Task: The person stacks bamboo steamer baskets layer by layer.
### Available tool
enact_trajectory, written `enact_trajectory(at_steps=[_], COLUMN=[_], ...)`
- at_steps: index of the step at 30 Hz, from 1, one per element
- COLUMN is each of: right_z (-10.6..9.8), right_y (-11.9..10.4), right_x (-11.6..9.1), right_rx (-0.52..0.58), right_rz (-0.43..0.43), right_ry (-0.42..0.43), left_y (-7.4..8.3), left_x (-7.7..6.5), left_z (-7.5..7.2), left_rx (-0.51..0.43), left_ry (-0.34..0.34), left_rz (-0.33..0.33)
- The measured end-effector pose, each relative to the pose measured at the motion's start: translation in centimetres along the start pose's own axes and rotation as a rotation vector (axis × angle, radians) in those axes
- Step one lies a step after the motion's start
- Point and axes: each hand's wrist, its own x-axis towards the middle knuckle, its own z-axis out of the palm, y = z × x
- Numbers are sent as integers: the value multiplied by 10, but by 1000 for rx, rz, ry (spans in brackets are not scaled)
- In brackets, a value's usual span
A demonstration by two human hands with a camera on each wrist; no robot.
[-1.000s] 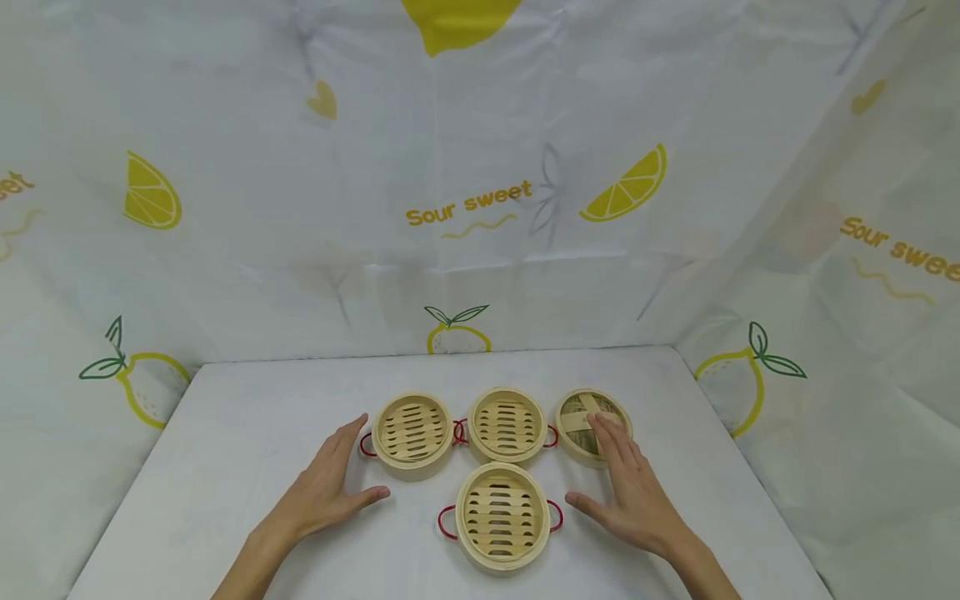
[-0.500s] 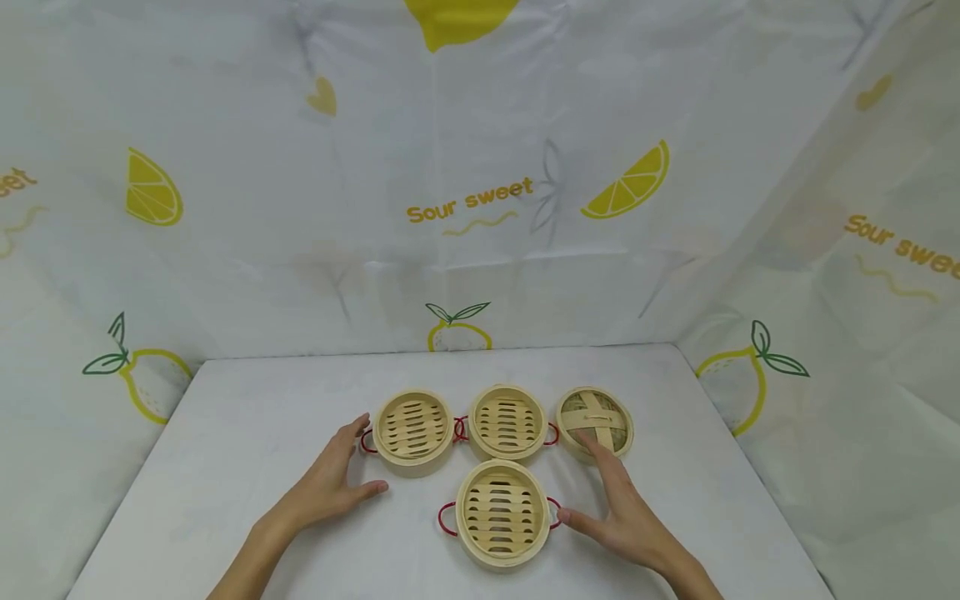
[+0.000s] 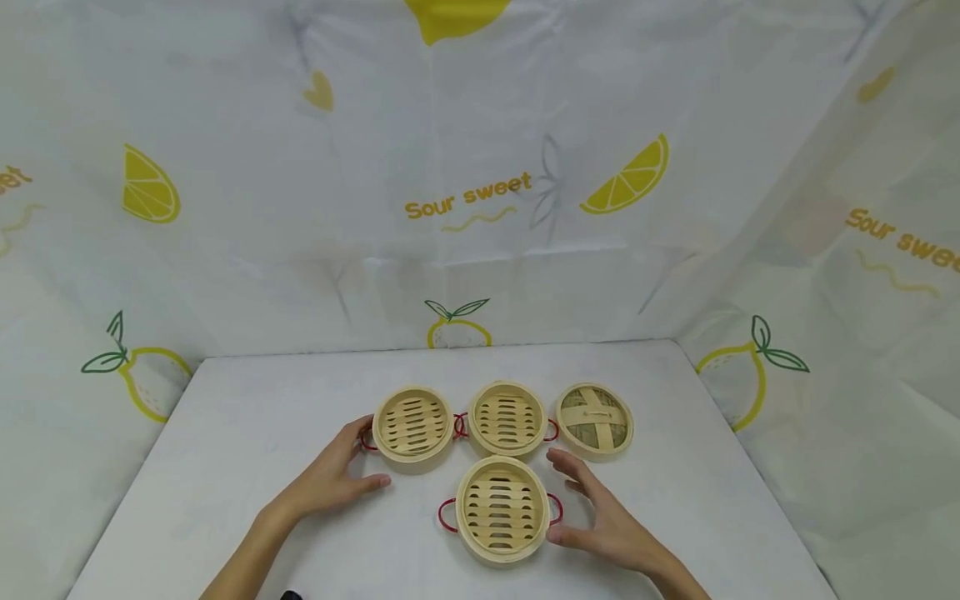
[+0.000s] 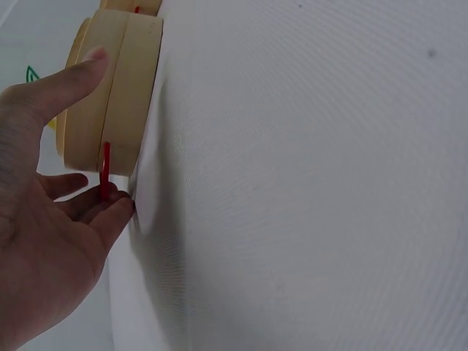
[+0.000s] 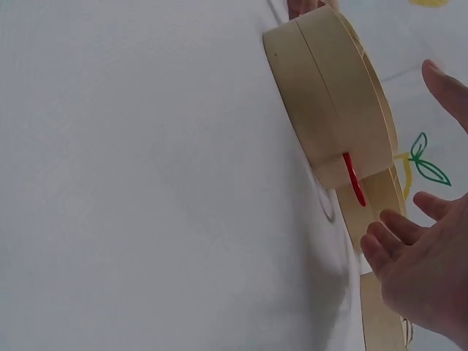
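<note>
Three round bamboo steamer baskets with slatted bottoms and red loop handles stand on the white table: a left basket (image 3: 412, 421), a back middle basket (image 3: 507, 417) and a front basket (image 3: 502, 510). A woven bamboo lid (image 3: 595, 419) lies at the back right. My left hand (image 3: 327, 477) is spread beside the left basket, its fingers at that basket's red handle (image 4: 105, 175) and its thumb in front of the wall. Beside the front basket my right hand (image 3: 606, 521) is spread with bent fingers, its thumb near the right red handle (image 5: 354, 179). Neither hand grips anything.
The left and back middle baskets stand side by side with their handles meeting, and the front basket is close before the back middle one. White lemon-print cloth (image 3: 480, 275) hangs behind the table (image 3: 255, 417) and at its sides. A small black object (image 3: 291, 595) shows at the bottom edge.
My right hand has moved left and nearer, off the lid to the right side of the front basket. My left hand has edged closer to the left basket's handle. The baskets have stayed put.
</note>
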Motion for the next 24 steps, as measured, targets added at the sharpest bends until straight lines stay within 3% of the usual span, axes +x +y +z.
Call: enact_trajectory(at_steps=[7, 11, 18, 24], right_z=[9, 15, 21, 25], right_y=[2, 4, 5, 5], right_x=[5, 7, 12, 15], right_rx=[252, 336, 360, 310], right_rz=[55, 48, 22, 32], right_ry=[-81, -95, -97, -107], left_y=[-2, -3, -3, -4], left_x=[6, 9, 14, 16], left_z=[-2, -1, -1, 0], left_rx=[-20, -60, -104, -88], left_ry=[-33, -45, -60, -59], left_rz=[-24, -28, -38, -32])
